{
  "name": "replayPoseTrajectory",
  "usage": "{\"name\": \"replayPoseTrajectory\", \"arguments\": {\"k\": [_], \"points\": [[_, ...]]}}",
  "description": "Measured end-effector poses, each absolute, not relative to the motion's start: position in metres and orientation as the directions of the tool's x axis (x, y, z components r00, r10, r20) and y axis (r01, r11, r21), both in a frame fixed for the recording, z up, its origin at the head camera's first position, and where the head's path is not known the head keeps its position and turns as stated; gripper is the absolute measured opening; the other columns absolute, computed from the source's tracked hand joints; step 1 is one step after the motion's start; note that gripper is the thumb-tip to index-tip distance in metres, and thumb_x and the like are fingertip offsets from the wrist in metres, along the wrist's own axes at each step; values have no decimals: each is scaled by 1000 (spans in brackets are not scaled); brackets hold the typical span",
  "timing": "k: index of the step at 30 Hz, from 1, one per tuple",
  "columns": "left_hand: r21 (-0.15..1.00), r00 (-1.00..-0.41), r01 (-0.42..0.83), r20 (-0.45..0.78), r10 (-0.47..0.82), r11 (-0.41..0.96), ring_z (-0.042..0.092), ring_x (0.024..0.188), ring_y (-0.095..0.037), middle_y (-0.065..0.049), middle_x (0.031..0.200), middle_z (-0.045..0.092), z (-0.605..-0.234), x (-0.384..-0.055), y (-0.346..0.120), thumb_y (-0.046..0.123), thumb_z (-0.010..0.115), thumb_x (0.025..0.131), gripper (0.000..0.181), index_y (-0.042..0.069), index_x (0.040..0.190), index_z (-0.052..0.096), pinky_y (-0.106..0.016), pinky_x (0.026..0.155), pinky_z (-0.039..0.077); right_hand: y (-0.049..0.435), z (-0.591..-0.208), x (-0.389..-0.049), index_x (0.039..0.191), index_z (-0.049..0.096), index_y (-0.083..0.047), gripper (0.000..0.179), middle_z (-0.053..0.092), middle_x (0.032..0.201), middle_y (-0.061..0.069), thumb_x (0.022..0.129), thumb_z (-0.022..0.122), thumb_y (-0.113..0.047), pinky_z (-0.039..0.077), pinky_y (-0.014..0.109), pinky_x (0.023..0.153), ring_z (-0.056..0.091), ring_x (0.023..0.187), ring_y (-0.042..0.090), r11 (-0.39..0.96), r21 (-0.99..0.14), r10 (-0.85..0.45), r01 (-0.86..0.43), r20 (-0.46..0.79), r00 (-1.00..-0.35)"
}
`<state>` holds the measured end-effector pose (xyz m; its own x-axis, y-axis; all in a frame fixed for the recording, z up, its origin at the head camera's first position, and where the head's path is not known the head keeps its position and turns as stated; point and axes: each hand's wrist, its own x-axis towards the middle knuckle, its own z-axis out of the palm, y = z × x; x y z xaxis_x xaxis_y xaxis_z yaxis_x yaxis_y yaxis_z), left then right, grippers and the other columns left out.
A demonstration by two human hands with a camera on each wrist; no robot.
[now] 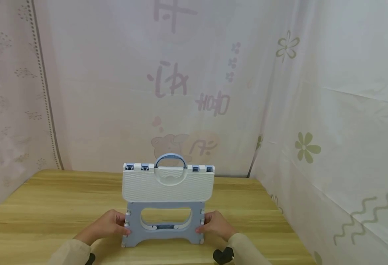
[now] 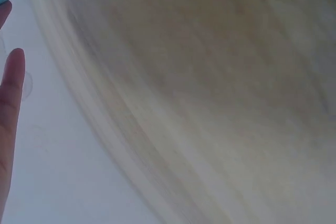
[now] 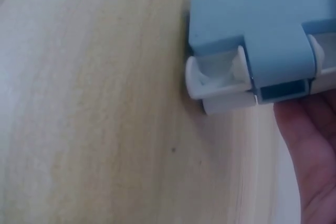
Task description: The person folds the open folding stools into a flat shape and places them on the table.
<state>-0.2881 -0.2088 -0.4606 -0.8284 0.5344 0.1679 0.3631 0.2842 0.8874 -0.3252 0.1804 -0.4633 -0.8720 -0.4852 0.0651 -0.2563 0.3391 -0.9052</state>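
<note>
A white and blue-grey folding step stool stands upright on the table. Its white woven-texture panel is at the top, with a blue carry handle arched above, and the blue-grey leg frame is below. My left hand grips the frame's left edge, thumb on the near face. On the opposite edge, my right hand pinches the frame the same way. Hinge knuckles on that edge show large in the right wrist view. Only fingers and a blue corner of the stool appear in the left wrist view.
The wood-grain table spreads out around the stool. Printed curtains hang behind it and along both sides. A black heart-shaped item lies by the right wrist.
</note>
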Motion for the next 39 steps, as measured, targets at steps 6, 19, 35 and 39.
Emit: {"name": "replayPoseTrajectory", "arguments": {"k": [6,19,35,39], "points": [[886,-817,375,176,549,274,63,76,-3,-18,87,71,-462,-285,-211,-1,72,80,18,-15,89,67,-23,66,51,180,-461,-322,91,70,10,26,72,82,13,75,79,-7,49,23,68,62,74,10,332,-912,-503,-243,47,-863],[896,-817,353,154,556,271,64,78,-5,-21,88,71,-459,-280,-212,-1,72,80,19,-16,90,66,-23,68,52,179,-462,-318,89,68,15,24,71,82,17,75,78,-2,50,23,67,62,71,9,341,-901,-516,-268,59,-855],[904,-833,329,142,535,273,63,77,-5,-21,88,70,-459,-276,-211,-1,71,81,18,-16,90,65,-23,67,51,180,-457,-314,91,69,13,24,72,84,15,77,78,-5,50,25,70,62,74,10,317,-920,-513,-229,37,-858],[899,-829,337,142,541,279,62,77,-4,-20,88,70,-460,-275,-211,-1,71,81,19,-16,90,65,-23,68,51,179,-458,-314,92,68,14,23,71,85,16,78,76,-3,50,25,71,62,75,10,317,-925,-513,-212,21,-858]]}}
